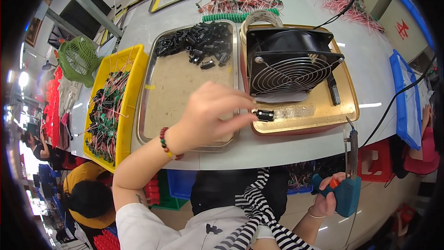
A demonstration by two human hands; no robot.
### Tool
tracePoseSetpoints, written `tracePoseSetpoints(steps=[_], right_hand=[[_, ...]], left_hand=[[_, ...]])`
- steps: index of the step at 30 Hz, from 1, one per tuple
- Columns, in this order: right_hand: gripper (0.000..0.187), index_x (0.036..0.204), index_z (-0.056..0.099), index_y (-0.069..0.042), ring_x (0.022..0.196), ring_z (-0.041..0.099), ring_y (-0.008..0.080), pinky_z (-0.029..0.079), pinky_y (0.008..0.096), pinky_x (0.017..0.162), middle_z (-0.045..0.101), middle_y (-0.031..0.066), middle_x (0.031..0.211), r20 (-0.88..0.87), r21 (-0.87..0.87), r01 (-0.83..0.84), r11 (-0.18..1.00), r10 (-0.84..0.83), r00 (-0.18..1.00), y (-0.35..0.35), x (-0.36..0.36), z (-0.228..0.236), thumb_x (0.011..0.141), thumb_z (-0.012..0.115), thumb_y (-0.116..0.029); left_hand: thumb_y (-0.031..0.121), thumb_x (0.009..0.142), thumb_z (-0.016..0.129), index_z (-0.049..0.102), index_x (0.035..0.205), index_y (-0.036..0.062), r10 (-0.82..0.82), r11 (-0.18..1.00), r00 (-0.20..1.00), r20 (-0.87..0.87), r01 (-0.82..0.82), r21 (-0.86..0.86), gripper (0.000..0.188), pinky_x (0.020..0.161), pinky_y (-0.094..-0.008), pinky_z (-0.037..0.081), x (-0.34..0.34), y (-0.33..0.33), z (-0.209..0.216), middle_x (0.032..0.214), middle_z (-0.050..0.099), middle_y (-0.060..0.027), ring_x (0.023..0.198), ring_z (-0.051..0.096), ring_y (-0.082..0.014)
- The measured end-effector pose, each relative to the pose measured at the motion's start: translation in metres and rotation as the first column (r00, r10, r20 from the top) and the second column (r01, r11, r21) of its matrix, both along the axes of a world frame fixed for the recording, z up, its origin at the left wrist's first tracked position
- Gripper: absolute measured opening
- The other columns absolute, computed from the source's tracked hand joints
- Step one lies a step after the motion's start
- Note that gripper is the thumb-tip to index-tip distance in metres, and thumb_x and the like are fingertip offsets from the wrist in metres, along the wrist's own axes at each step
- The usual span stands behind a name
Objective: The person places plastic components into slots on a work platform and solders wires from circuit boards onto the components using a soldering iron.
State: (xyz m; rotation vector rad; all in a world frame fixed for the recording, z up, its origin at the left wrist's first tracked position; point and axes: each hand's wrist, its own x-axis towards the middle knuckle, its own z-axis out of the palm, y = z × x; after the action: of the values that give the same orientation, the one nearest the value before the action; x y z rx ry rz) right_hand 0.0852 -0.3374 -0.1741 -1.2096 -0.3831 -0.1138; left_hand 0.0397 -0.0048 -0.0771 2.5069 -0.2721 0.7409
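My left hand (210, 113) reaches over the steel tray (189, 78), a beaded bracelet at its wrist. Its thumb and forefinger close on the left end of a small black plastic part (264, 115), at the front of the gold-coloured lid (300, 122). Low on the right, my right hand (326, 199) grips a teal soldering gun (348, 196) with an orange trigger, its tip pointing up beside the table edge. A black fan (291, 65) with a wire guard stands on the lid. Many similar black parts (199, 41) lie heaped at the tray's far end.
Left of the tray, a yellow bin (134, 81) holds wired green boards. A tape roll (261, 17) and a green coil (240, 15) sit behind the fan. Pink-wired bundles (245, 0) lie farther back. A green fan (77, 60) is at left, a blue tray (407, 102) at right.
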Motion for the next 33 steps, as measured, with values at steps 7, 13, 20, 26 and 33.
tracePoseSetpoints(steps=[7,13,20,26,33], right_hand=[[0.046,0.105,0.047,0.005,0.058,0.050,0.0181,0.039,0.0237,0.051,0.049,0.0159,0.096,0.003,0.039,0.020,0.999,-0.021,1.000,-0.006,0.001,0.000,0.065,0.059,-0.013],[0.046,0.107,0.044,0.005,0.058,0.051,0.0165,0.039,0.0236,0.052,0.047,0.0158,0.100,0.021,0.014,0.006,1.000,-0.006,1.000,-0.004,-0.001,-0.001,0.068,0.059,-0.015],[0.047,0.108,0.044,0.004,0.058,0.051,0.0166,0.039,0.0234,0.051,0.047,0.0161,0.100,0.006,0.005,-0.004,1.000,0.004,1.000,-0.007,-0.004,-0.003,0.068,0.060,-0.015],[0.049,0.109,0.044,0.005,0.059,0.051,0.0175,0.039,0.0233,0.051,0.046,0.0167,0.100,0.000,0.037,0.024,0.999,-0.024,1.000,-0.003,-0.003,-0.001,0.067,0.060,-0.014],[0.050,0.110,0.045,0.006,0.060,0.049,0.0167,0.038,0.0241,0.054,0.045,0.0165,0.102,0.029,0.002,0.017,1.000,-0.017,0.999,-0.010,-0.003,-0.008,0.067,0.059,-0.017]], left_hand=[[0.008,0.068,0.072,0.064,0.076,0.0069,0.193,0.965,0.980,0.043,-0.182,-0.187,0.011,0.059,-0.0265,0.044,-0.011,0.023,-0.004,0.077,0.065,-0.0027,0.063,0.058,-0.0173],[0.008,0.066,0.073,0.066,0.082,0.0054,0.039,0.995,0.999,-0.038,-0.036,0.095,0.018,0.057,-0.0276,0.044,0.004,-0.020,-0.002,0.082,0.066,-0.0039,0.064,0.057,-0.0181],[0.009,0.065,0.074,0.066,0.075,0.0065,0.036,0.999,0.999,-0.023,-0.036,0.014,0.013,0.058,-0.0290,0.043,0.011,-0.021,-0.008,0.076,0.065,-0.0036,0.064,0.057,-0.0201],[0.009,0.065,0.073,0.066,0.073,0.0074,0.100,0.990,0.995,0.020,-0.101,0.093,0.011,0.057,-0.0299,0.041,0.008,-0.027,-0.005,0.069,0.061,-0.0021,0.062,0.054,-0.0187],[0.013,0.073,0.066,0.064,0.078,0.0064,0.266,0.964,0.962,0.062,-0.265,-0.016,0.008,0.060,-0.0326,0.040,-0.005,0.030,-0.014,0.075,0.061,-0.0055,0.072,0.055,-0.0216]])
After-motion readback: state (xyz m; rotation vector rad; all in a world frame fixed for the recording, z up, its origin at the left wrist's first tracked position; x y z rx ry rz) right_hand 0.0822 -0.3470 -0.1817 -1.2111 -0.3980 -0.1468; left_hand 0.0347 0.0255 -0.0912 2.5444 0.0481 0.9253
